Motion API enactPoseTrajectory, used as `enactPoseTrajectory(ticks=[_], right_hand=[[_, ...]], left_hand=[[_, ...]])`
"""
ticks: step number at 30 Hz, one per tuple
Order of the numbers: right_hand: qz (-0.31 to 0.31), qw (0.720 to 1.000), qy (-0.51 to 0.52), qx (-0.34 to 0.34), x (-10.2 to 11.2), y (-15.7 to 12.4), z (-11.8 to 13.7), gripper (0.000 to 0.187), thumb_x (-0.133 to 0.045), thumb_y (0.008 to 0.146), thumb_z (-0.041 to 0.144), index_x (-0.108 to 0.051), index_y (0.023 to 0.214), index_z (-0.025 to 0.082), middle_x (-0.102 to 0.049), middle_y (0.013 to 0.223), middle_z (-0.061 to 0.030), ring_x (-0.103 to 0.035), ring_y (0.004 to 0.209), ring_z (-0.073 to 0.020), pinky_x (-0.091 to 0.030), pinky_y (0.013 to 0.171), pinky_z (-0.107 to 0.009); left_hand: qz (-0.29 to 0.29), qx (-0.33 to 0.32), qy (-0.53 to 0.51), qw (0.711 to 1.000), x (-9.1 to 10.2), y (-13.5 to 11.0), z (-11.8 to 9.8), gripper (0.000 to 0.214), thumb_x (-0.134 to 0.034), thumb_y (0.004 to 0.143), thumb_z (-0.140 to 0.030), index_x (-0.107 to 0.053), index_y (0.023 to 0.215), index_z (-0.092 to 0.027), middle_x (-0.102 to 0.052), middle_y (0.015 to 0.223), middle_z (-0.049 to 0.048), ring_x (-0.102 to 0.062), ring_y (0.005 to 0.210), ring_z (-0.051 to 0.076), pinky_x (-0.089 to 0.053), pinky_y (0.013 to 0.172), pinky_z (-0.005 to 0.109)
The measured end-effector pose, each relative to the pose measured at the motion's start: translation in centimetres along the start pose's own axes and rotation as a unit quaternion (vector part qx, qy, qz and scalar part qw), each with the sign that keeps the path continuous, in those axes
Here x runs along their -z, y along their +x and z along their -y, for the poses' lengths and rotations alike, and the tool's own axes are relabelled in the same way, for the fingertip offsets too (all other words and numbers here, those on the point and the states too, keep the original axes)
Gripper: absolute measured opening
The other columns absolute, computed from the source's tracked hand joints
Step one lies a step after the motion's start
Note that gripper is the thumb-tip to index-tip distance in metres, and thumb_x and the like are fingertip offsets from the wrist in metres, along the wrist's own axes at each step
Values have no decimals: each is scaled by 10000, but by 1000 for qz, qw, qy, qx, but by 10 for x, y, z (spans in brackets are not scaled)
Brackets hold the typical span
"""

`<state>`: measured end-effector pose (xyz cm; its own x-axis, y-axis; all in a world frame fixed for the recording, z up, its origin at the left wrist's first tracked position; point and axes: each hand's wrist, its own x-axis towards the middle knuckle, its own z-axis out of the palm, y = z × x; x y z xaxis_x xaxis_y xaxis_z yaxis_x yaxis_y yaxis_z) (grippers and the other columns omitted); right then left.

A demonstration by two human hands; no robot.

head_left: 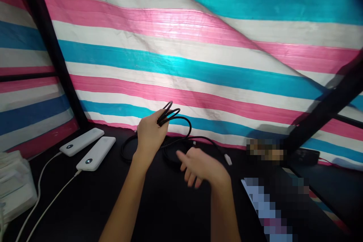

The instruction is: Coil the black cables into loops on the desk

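My left hand [151,136] is closed around several loops of a black cable [190,125], raised above the black table. Loops stick out past the fingers, and more of the cable lies on the table behind and between my hands. To the right of my right hand, a white connector [228,159] ends one stretch of cable. A smaller white tip [194,143] shows just beyond that hand. My right hand [202,166] hovers low over the table with fingers apart and nothing visible in it, slightly blurred.
Two white power banks [96,154] with white cords lie at the left. A white bundle [17,185] sits at the left edge. At the right are a blurred-out screen [269,208] and a black box [305,156]. Striped sheeting [170,53] on dark poles encloses the black table [170,204].
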<state>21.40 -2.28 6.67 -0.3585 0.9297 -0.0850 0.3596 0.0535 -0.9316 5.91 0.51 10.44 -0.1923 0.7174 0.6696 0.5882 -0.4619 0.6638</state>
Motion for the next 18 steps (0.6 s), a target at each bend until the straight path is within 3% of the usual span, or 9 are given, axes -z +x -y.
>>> enactPoseTrajectory(ticks=[3, 5, 8, 9, 11, 13, 15, 18], right_hand=[[-17, 985, -77, 152, -26, -37, 29, 533, -567, 840, 372, -443, 347, 209, -449, 258, 30, -368, 181, -71, -210, 211, -173], [-28, 965, -161, 206, -30, -58, 49, 474, -603, 823, 313, -498, 375, 203, -492, 314, 24, -421, 249, -73, -237, 254, -182], [-56, 952, -154, 258, -17, -71, 66, 96, -624, 815, 269, -710, 785, 238, -692, 631, 7, -615, 483, -117, -443, 401, -183], [-88, 945, -134, 285, -11, -71, 68, 135, -645, 796, 254, -702, 918, 260, -717, 765, -1, -660, 605, -139, -510, 497, -206], [-166, 917, -116, 343, 0, -62, 66, 383, -701, 734, 235, -638, 1107, 295, -685, 1033, -27, -659, 899, -203, -555, 744, -309], [-225, 888, -144, 373, 8, -47, 60, 609, -739, 676, 230, -541, 1245, 323, -564, 1261, -47, -524, 1162, -263, -456, 958, -429], [-233, 881, -193, 362, 14, -32, 53, 728, -719, 682, 212, -433, 1338, 346, -433, 1389, -45, -392, 1281, -273, -351, 1043, -479], [-228, 879, -226, 354, 21, -15, 45, 622, -633, 743, 163, -449, 1313, 329, -448, 1340, -54, -411, 1251, -243, -344, 1037, -459]], left_hand=[[-39, 3, 23, 999, -4, -1, 1, 328, -540, 738, -169, -710, 995, -281, -703, 737, 1, -612, 649, 185, -380, 583, 244], [-54, -24, 64, 996, -6, -2, 1, 299, -550, 744, -179, -723, 962, -287, -696, 678, 1, -612, 617, 188, -365, 563, 250], [-99, -110, 79, 986, -10, -5, -1, 241, -553, 770, -193, -738, 894, -284, -724, 751, 10, -639, 687, 188, -384, 603, 252], [-116, -132, 71, 982, -12, -7, -2, 232, -545, 783, -194, -740, 876, -278, -730, 784, 14, -646, 716, 185, -395, 628, 253], [-133, -154, 64, 977, -15, -10, -4, 233, -526, 801, -195, -741, 851, -269, -732, 793, 23, -647, 729, 180, -402, 654, 261], [-122, -159, 66, 978, -18, -12, -5, 242, -513, 808, -193, -739, 845, -271, -726, 755, 27, -638, 699, 174, -395, 649, 272], [-108, -166, 63, 978, -20, -12, -4, 246, -505, 819, -199, -739, 839, -272, -710, 695, 27, -622, 655, 163, -388, 669, 287], [-103, -195, 48, 974, -18, -11, -2, 246, -499, 848, -235, -738, 821, -285, -655, 573, 1, -581, 570, 137, -367, 803, 335]])
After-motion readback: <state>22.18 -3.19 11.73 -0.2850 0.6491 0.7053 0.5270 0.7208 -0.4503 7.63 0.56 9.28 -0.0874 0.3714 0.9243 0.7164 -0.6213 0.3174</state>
